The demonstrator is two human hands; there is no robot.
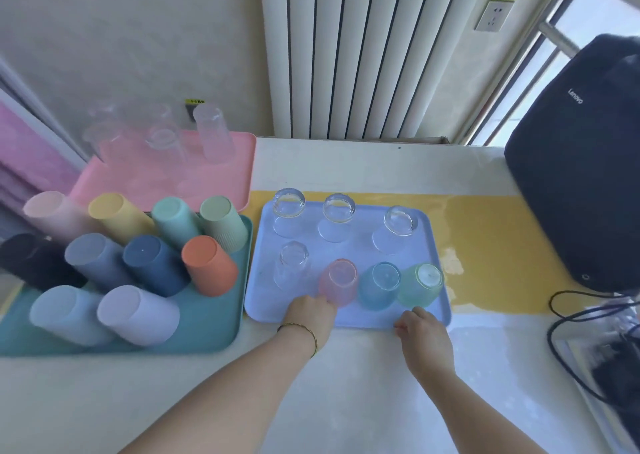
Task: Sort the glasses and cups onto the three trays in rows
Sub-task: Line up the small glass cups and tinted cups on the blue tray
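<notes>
The blue tray (263, 301) holds two rows of upside-down glasses. Three clear glasses (337, 216) form the back row. The front row has a clear glass (292, 265), a pink glass (341, 280), a blue glass (379, 285) and a green glass (420, 284). My left hand (311, 315) lies on the tray with its fingers curled against the pink glass's lower rim. My right hand (420, 332) rests at the tray's front rim below the green glass, fingers loosely bent, holding nothing. The teal tray (207, 332) carries several coloured plastic cups (209, 265). Tall clear glasses (213, 133) stand on the pink tray (156, 183).
A black backpack (581, 162) stands at the right of the table, with black cables (568, 318) in front of it. A white radiator (360, 51) is behind the table. A yellow mat (491, 245) lies under the blue tray.
</notes>
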